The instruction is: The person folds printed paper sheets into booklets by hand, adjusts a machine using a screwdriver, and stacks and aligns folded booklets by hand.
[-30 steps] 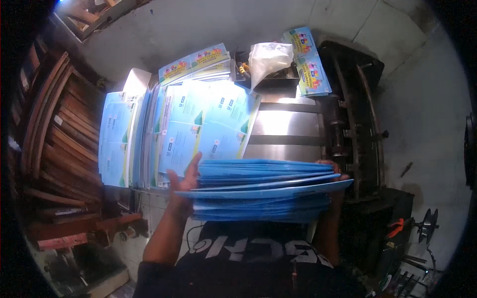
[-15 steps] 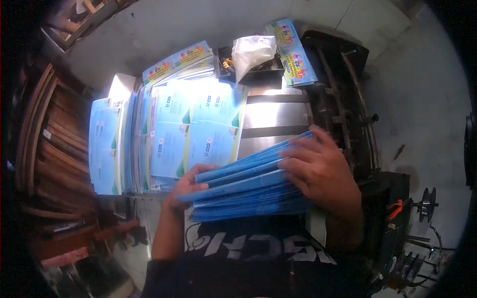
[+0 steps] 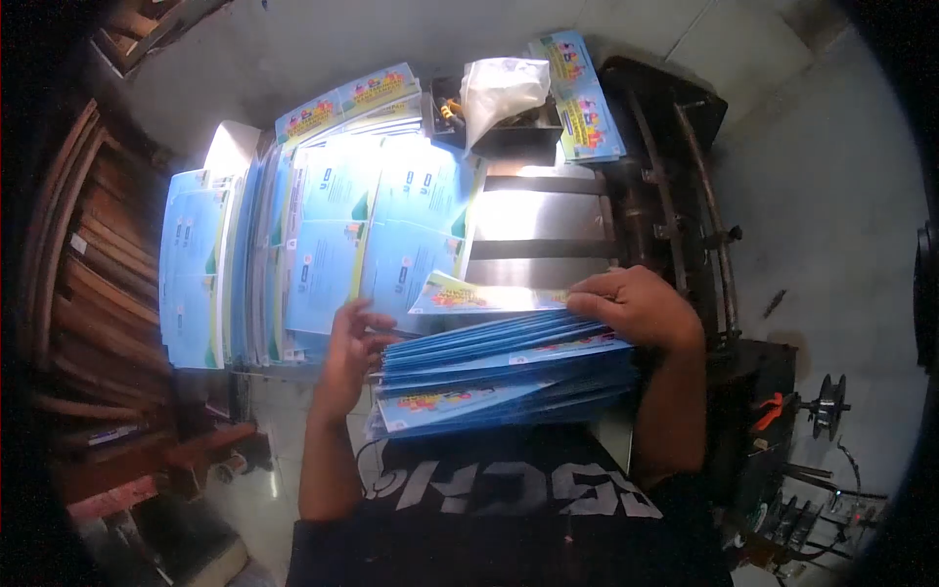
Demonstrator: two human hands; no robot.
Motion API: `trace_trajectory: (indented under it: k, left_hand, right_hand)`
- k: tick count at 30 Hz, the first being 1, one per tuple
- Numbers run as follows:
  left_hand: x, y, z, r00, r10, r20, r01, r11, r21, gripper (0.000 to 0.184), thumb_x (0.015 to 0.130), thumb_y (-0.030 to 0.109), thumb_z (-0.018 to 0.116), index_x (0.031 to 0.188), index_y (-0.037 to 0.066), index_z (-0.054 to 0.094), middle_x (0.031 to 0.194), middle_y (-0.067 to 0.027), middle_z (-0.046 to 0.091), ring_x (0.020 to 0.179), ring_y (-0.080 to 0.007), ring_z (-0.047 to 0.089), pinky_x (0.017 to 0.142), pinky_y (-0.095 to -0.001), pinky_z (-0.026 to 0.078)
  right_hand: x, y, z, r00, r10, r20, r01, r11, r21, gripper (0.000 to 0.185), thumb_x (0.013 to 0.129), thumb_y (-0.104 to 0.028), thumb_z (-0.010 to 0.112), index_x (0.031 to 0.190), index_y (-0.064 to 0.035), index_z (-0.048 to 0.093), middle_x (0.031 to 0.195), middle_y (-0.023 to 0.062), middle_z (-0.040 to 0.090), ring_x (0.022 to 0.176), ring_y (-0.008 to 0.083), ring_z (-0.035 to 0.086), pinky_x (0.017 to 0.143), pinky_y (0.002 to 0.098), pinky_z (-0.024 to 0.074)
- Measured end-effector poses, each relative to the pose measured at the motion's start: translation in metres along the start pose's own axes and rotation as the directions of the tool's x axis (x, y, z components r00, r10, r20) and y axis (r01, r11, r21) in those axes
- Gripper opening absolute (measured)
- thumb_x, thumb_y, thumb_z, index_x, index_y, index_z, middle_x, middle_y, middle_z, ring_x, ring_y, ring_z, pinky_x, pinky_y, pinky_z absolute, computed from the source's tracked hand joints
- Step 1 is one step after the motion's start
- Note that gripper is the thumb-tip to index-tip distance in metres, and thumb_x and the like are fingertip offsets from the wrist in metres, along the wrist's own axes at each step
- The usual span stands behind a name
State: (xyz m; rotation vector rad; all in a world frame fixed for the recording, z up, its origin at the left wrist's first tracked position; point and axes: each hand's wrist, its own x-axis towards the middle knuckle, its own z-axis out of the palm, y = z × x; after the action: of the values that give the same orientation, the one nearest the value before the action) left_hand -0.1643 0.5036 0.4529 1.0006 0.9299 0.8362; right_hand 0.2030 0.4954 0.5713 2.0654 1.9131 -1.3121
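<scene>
A thick bundle of blue printed sheets (image 3: pixel 460 364) rests against the front of my dark shirt, its edges fanned toward me. My right hand (image 3: pixel 641 308) pinches one end of a printed sheet (image 3: pixel 489 297), which tilts up above the bundle's far side and shows yellow lettering and a green strip. At the bundle's left end is my left hand (image 3: pixel 344 360), fingers apart and slightly bent, with nothing visible in them. Just beyond it lie flat stacks of light-blue printed sheets (image 3: pixel 328 259).
Behind the stacks, a dark box (image 3: pixel 533 137) holds a white plastic bag (image 3: pixel 504 93). Shiny metal plates (image 3: pixel 538 217) lie right of the stacks, beside a dark machine with rods (image 3: pixel 675 196). Further printed sheets (image 3: pixel 587 108) lean at the back. Wooden slats (image 3: pixel 108 245) stand at left.
My left hand has let go of the bundle's left end and opened. My right hand has drawn a printed sheet up, and its colourful side now shows. The bundle's sheets have spread.
</scene>
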Motion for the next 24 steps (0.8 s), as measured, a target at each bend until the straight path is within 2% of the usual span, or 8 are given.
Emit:
trace_trajectory:
  k: [2,4,10,12,14,16,21,24]
  left_hand:
    - [0.012,0.013,0.007,0.999,0.002,0.051,-0.007,0.994,0.109,0.079,0.086,0.07,0.048,0.129,0.004,0.055,0.119,-0.0134,0.049,0.111,-0.0302,0.055,0.097,-0.0429,0.042]
    - [0.022,0.024,0.011,0.967,-0.111,0.23,-0.056,0.787,0.614,0.077,0.092,0.068,0.036,0.128,0.003,0.056,0.121,-0.015,0.046,0.111,-0.0311,0.053,0.101,-0.0433,0.038]
    - [0.033,0.012,0.007,0.888,-0.16,0.431,-0.017,0.926,0.378,0.101,0.082,0.084,0.023,0.126,-0.002,0.054,0.118,-0.0197,0.057,0.108,-0.0278,0.056,0.097,-0.0384,0.042]
    - [0.043,-0.001,-0.002,0.829,-0.176,0.531,0.243,0.968,-0.058,0.089,0.09,0.075,0.026,0.128,-0.002,0.05,0.113,-0.0129,0.059,0.103,-0.0199,0.057,0.092,-0.0341,0.045]
    - [0.046,-0.002,0.0,0.823,-0.19,0.535,0.275,0.958,-0.082,0.087,0.09,0.075,0.031,0.128,-0.002,0.05,0.114,-0.013,0.058,0.103,-0.0174,0.055,0.091,-0.0334,0.045]
    - [0.044,0.009,0.014,0.868,-0.172,0.466,0.125,0.984,0.129,0.08,0.091,0.068,0.04,0.128,-0.002,0.049,0.115,-0.0128,0.058,0.102,-0.018,0.055,0.091,-0.0338,0.045]
    - [0.05,0.006,0.023,0.901,-0.042,0.431,0.081,0.994,-0.074,0.077,0.092,0.062,0.045,0.132,-0.004,0.045,0.121,-0.0142,0.057,0.11,-0.0217,0.055,0.096,-0.0354,0.044]
    - [0.048,0.014,0.019,0.886,-0.295,0.357,0.25,0.954,0.167,0.106,0.079,0.085,0.036,0.134,-0.005,0.044,0.126,-0.019,0.056,0.114,-0.026,0.056,0.098,-0.0384,0.044]
  right_hand:
    - [-0.009,-0.003,0.003,0.99,-0.101,-0.096,0.084,0.982,-0.171,0.052,0.087,-0.054,0.059,0.111,-0.0089,0.07,0.11,0.0155,0.068,0.102,0.0297,0.063,0.106,0.0442,0.0377]
    - [-0.011,0.002,0.004,0.995,-0.08,-0.066,0.071,0.988,-0.137,0.059,0.08,-0.059,0.064,0.111,-0.0092,0.07,0.114,0.014,0.067,0.111,0.0295,0.06,0.114,0.0482,0.0237]
    - [-0.005,0.009,0.012,0.97,0.038,-0.24,-0.131,0.915,-0.383,0.043,0.09,-0.042,0.058,0.119,-0.0117,0.066,0.121,0.0118,0.065,0.118,0.0268,0.058,0.115,0.0516,0.0177]
    - [-0.006,0.012,0.013,0.835,-0.034,-0.549,-0.115,0.965,-0.234,0.034,0.092,-0.029,0.057,0.12,-0.0111,0.064,0.118,0.0116,0.065,0.116,0.0261,0.058,0.114,0.0517,0.0204]
    - [-0.025,0.001,0.013,0.799,-0.086,-0.595,-0.105,0.955,-0.278,0.041,0.091,-0.033,0.058,0.126,-0.0118,0.06,0.127,0.012,0.061,0.121,0.0277,0.055,0.114,0.0531,0.0203]
    - [-0.051,-0.025,0.021,0.765,-0.402,-0.504,0.109,0.851,-0.513,0.048,0.092,-0.039,0.057,0.132,-0.0119,0.056,0.138,0.0108,0.053,0.129,0.0301,0.048,0.113,0.0561,0.0189]
    - [-0.027,0.005,0.06,0.891,-0.153,-0.427,-0.102,0.85,-0.516,0.068,0.092,-0.056,0.048,0.14,-0.0088,0.044,0.151,0.0135,0.034,0.142,0.0312,0.028,0.113,0.0626,0.01]
    - [-0.02,-0.067,0.087,0.781,-0.553,-0.289,0.396,0.798,-0.455,0.076,0.093,-0.06,0.042,0.141,-0.001,0.039,0.152,0.0183,0.031,0.144,0.0322,0.024,0.113,0.0623,0.0075]
